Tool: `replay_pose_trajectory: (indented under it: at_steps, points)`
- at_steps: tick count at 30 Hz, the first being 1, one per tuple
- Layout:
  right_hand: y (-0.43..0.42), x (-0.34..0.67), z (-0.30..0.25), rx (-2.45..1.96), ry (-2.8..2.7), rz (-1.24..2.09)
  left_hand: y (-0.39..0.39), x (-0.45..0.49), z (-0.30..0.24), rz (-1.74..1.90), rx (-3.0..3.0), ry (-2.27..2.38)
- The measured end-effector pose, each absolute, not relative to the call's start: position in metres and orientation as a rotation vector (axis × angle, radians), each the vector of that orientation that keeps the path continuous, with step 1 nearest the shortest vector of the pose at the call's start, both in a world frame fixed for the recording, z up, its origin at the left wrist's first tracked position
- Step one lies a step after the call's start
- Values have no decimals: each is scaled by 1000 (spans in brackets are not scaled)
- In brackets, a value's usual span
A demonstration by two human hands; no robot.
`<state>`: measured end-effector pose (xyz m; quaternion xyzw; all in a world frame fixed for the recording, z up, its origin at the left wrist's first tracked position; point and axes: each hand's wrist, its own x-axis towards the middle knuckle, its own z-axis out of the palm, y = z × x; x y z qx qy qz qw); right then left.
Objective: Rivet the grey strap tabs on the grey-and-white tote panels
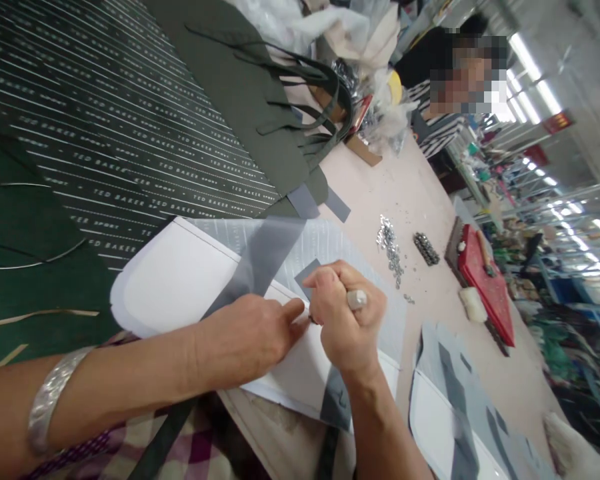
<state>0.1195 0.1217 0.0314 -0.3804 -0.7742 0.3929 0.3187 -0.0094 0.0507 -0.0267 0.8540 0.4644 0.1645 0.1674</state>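
Observation:
My right hand (347,317) is closed in a fist round a thin pen-like tool (356,299), its tip down on a white panel (180,280). My left hand (250,337) lies beside it, fingers pressed together on the panel right at the tool's tip. A translucent grey sheet (270,257) and a small grey patch (307,275) lie over the panel. A silver bangle (55,393) is on my left wrist.
Dark printed fabric (115,127) and olive pieces with straps (260,100) cover the table's far left. Metal eyelets (391,245), a red block (487,287) and more grey-and-white panels (455,413) lie to the right. A person sits at the far end.

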Motion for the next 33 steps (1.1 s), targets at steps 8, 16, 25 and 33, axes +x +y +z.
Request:
replay_pose_trajectory:
  at_steps: [8, 16, 25, 33]
  points:
    - [132, 80, 33, -1082, -2195, 1003, 50, -8, -36, 529, 2609, 1288]
    - [120, 82, 33, -1036, -2352, 799, 50, -6, -42, 531, 2569, 1277]
    - [125, 117, 42, -1035, -1674, 1105, 49, -14, -24, 656, 2462, 1429]
    - [115, 130, 30, -1101, -1416, 1193, 48, -12, -21, 576, 2417, 1507]
